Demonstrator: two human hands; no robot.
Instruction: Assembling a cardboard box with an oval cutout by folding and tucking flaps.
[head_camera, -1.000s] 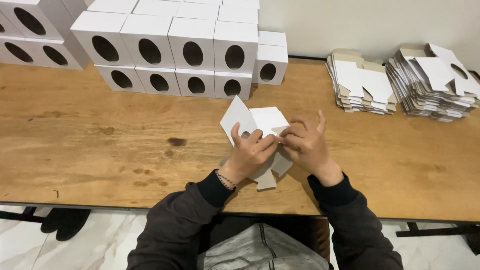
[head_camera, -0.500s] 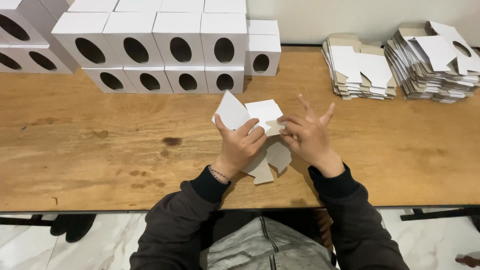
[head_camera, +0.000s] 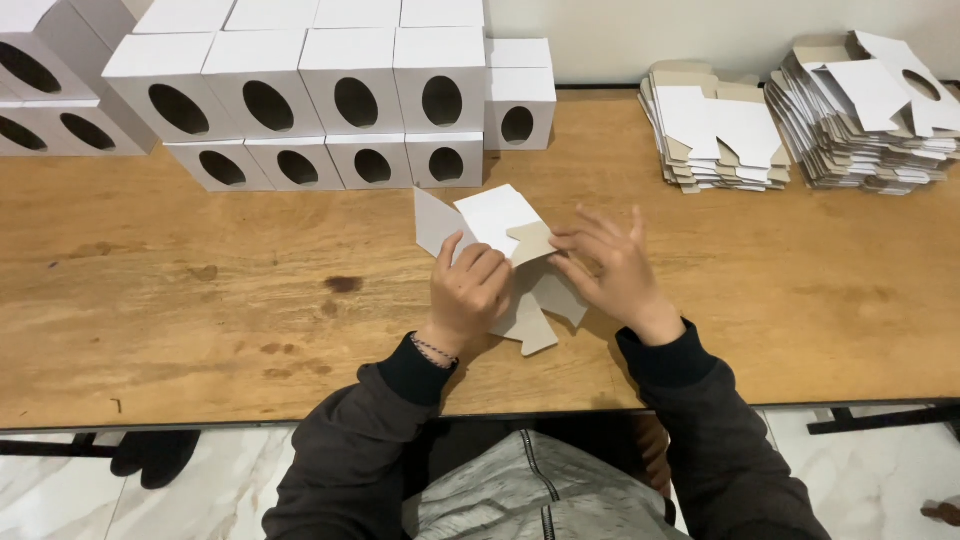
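Gripping a half-folded white carton blank (head_camera: 505, 250) at centre frame, the left hand (head_camera: 470, 295) is curling its fingers round the blank's left side, thumb up against the panel, so it is clamped on the cardboard. Right hand (head_camera: 610, 270) is sitting just right of it, fingers spread and extended, fingertips (head_camera: 565, 240) touching a brown-backed flap near the blank's top right; it is pressing rather than closing round anything. Hands are near each other, not touching, with the blank between them. Blank is sticking up partly off the wooden table (head_camera: 200, 300), white flaps pointing to upper left, lower flaps lying on the wood below the hands.

Folded white boxes with oval cut-outs (head_camera: 340, 100) are standing in stacked rows across the upper left and upper middle of the frame, against the wall. One smaller pair of boxes (head_camera: 518, 95) is sitting at the right end of that row. Two piles of flat unfolded blanks are lying at upper right: a lower pile (head_camera: 715, 130) and a taller, messier pile (head_camera: 870, 120) beside it, close together. Dark sleeves (head_camera: 400, 420) are running down to the bottom of the frame; a beaded bracelet (head_camera: 437, 350) is showing on the left wrist. Dark stains are marking the wood left of the hands.
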